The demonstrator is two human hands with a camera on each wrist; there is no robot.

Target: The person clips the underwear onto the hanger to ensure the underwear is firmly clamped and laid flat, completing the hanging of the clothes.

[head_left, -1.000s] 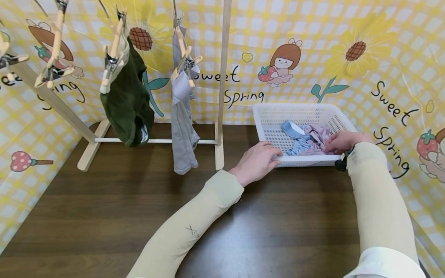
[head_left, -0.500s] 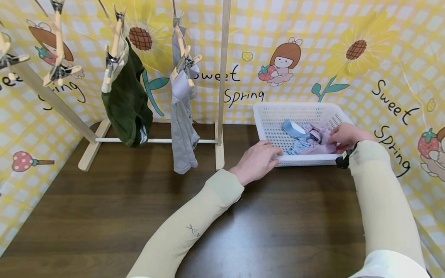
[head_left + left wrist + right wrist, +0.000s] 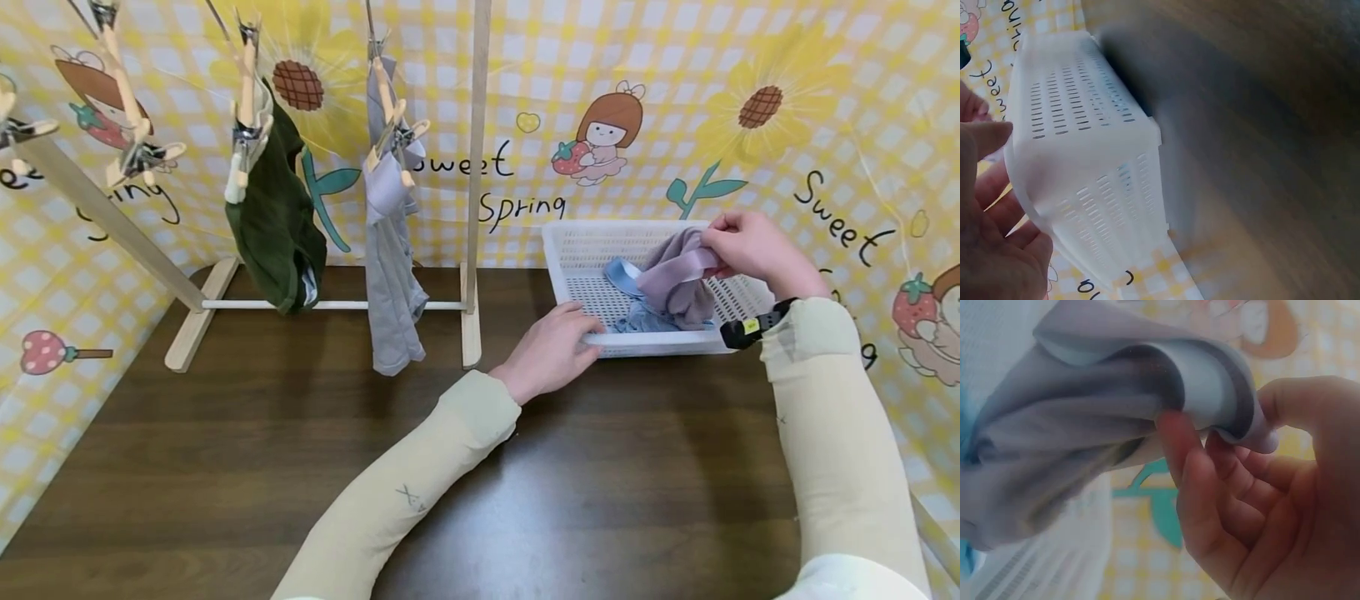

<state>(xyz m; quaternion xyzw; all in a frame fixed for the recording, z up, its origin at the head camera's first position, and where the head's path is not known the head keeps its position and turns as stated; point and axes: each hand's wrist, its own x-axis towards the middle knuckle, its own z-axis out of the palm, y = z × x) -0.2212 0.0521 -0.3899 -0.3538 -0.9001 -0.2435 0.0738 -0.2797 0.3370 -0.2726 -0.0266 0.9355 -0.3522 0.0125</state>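
Observation:
My right hand (image 3: 750, 246) pinches the band of a mauve garment (image 3: 678, 279) between thumb and fingers. In the right wrist view, the band (image 3: 1210, 387) loops open at the fingertips and the soft cloth hangs in folds toward the basket. A light blue garment with a band (image 3: 624, 275) lies in the white plastic basket (image 3: 588, 242), partly hidden by the mauve cloth. My left hand (image 3: 551, 346) holds the basket's near left corner, fingers over the rim; in the left wrist view, the left hand (image 3: 1007, 219) is at the rim of the perforated wall.
Left of the basket stands a wooden drying rack (image 3: 474, 167). From its clip hangers hang a dark green garment (image 3: 273, 217) and a grey garment (image 3: 393, 275); another hanger (image 3: 131, 117) bears no cloth. A checked, printed cloth backs the brown table (image 3: 600, 483).
My right hand has risen from inside the basket, lifting the mauve garment by its band and uncovering its folds. The left hand stays at the basket's corner. The bare hanger swings a little.

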